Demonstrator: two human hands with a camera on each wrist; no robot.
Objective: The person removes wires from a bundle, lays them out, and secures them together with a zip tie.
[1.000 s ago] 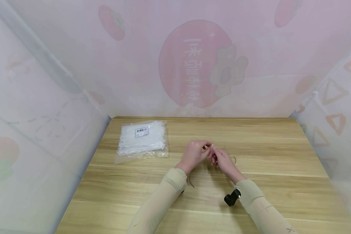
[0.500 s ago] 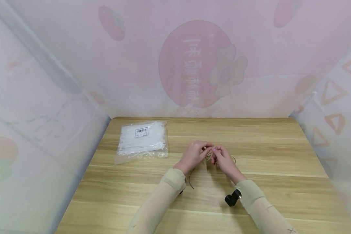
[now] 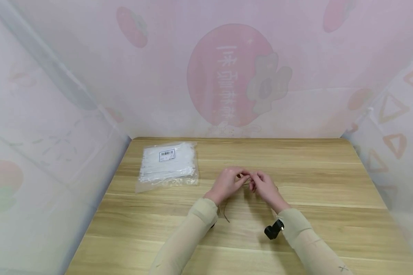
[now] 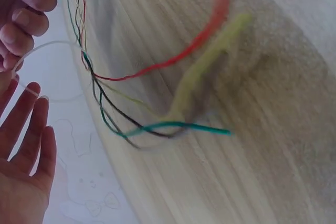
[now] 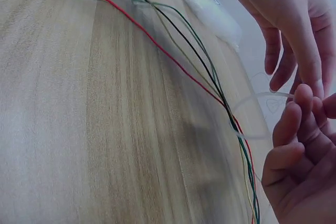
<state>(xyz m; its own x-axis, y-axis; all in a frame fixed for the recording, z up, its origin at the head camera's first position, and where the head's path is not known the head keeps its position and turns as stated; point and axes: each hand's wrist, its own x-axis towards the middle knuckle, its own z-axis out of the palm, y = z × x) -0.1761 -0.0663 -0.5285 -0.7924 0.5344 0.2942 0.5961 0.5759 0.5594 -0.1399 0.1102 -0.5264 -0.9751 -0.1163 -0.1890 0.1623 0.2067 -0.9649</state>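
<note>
A thin whitish cable tie (image 5: 263,94) forms a wide loop around a bundle of wires (image 5: 227,106). My left hand (image 3: 226,184) pinches the tie between thumb and forefinger, its other fingers stretched out in the left wrist view. Meeting it fingertip to fingertip, my right hand (image 3: 267,191) holds the tie too, fingers curled. Exactly where each fingertip grips is hidden. Red, black, green and yellowish wires fan out from the loop; the red wire (image 5: 173,61) shows clearly in the right wrist view. The wires hang apart from both palms.
On the table's left lies a clear bag (image 3: 166,162) of white cable ties with a barcode label. The wood-grain table (image 3: 313,172) meets a printed pink curtain (image 3: 165,95) behind, with curtains on both sides. A small black camera (image 3: 273,230) sits at my right wrist.
My right hand's fingers have shifted slightly at the meeting point, and the white bit seen there earlier is now covered. The wires beyond the right hand show less. The bag has stayed put.
</note>
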